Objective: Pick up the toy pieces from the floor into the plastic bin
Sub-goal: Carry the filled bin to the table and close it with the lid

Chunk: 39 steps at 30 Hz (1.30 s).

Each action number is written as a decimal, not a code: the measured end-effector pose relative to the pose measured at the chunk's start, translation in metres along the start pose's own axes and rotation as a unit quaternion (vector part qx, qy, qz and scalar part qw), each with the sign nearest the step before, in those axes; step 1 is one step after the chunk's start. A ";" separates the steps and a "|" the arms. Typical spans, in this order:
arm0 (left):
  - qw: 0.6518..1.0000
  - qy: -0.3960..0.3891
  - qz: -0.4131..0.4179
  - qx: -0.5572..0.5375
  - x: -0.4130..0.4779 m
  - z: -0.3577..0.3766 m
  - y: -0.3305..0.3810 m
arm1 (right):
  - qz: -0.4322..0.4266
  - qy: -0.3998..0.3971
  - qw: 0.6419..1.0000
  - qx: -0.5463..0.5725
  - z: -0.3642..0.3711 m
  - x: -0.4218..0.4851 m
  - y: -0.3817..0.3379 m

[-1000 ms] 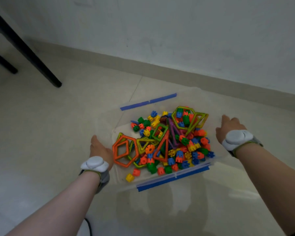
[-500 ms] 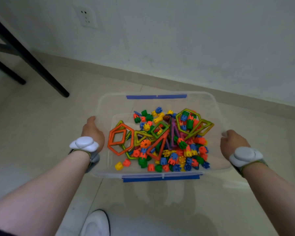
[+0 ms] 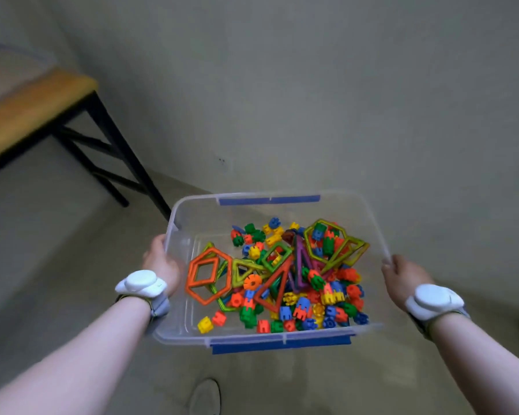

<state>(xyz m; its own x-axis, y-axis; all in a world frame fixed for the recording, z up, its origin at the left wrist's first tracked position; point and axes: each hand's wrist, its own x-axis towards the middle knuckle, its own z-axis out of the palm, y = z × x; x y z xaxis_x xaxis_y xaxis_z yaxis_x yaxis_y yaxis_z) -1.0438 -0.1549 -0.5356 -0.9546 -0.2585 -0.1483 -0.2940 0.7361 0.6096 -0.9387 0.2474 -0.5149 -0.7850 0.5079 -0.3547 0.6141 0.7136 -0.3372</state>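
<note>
A clear plastic bin (image 3: 189,336) with blue tape on its near and far rims hangs in the air above the floor. Inside it lie many colourful toy pieces (image 3: 285,277): orange, green and purple frame shapes and several small interlocking blocks. My left hand (image 3: 160,262) grips the bin's left rim, thumb over the edge. My right hand (image 3: 403,272) grips the right rim the same way. Both wrists wear white bands. No loose toy pieces show on the floor.
A wooden table (image 3: 27,106) with black legs (image 3: 117,157) stands at the left against the wall. A wall socket (image 3: 222,160) sits low on the wall ahead. My white shoe (image 3: 205,398) shows on the beige floor below the bin.
The bin has risen off the floor, carried by both hands. My view has lifted, so the table top and more wall now show.
</note>
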 end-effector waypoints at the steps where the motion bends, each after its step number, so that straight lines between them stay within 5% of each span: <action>1: 1.000 0.011 -0.005 -0.004 -0.002 -0.029 0.014 | -0.013 0.004 1.000 -0.001 -0.028 -0.007 -0.018; 10: 0.996 0.066 -0.063 0.000 -0.035 -0.225 0.084 | -0.094 0.030 0.995 0.016 -0.183 -0.064 -0.142; 17: 0.989 0.113 -0.099 -0.004 -0.061 -0.349 0.065 | -0.202 0.034 0.976 0.076 -0.227 -0.108 -0.250; 26: 0.961 0.182 -0.209 -0.023 -0.078 -0.501 -0.066 | -0.306 -0.042 0.947 0.085 -0.147 -0.177 -0.439; 39: 0.917 0.246 -0.289 -0.122 -0.102 -0.598 -0.238 | -0.360 -0.232 0.895 0.121 -0.011 -0.277 -0.607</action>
<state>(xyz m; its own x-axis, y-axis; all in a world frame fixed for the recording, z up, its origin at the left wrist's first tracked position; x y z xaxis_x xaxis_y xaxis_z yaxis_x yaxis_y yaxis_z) -0.8471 -0.6779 -0.2002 -0.4872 -0.8567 -0.1695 -0.6672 0.2399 0.7052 -1.0953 -0.3213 -0.2025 -0.9005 -0.3374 -0.2743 0.0054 0.6221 -0.7829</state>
